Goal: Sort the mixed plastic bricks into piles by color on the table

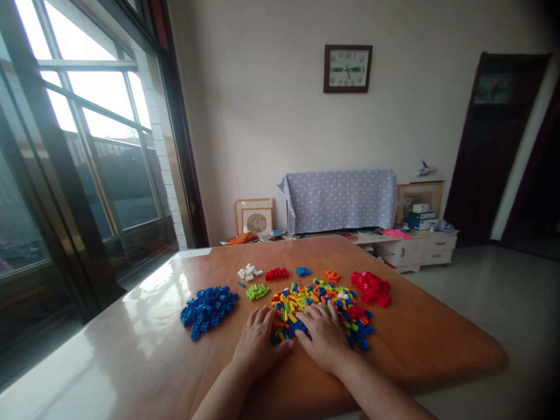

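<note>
A mixed heap of small coloured bricks (321, 303) lies in the middle of the brown wooden table (420, 344). My left hand (259, 344) rests flat at the heap's near left edge, fingers stretched out over the bricks. My right hand (322, 337) lies flat on the heap's near side, fingers spread. Neither hand visibly grips a brick. Sorted piles surround the heap: a blue pile (209, 308) at the left, a green pile (256, 291), a white pile (249, 272), a small red pile (276, 273), a small blue pile (303, 271), an orange pile (331, 275) and a larger red pile (372, 287).
A large window (87, 151) runs along the left. Beyond the table stands a low white cabinet (411, 248) with a cloth-covered object (339, 199), framed pictures and boxes. A clock (347, 68) hangs on the wall. A dark door (494, 146) is at the right.
</note>
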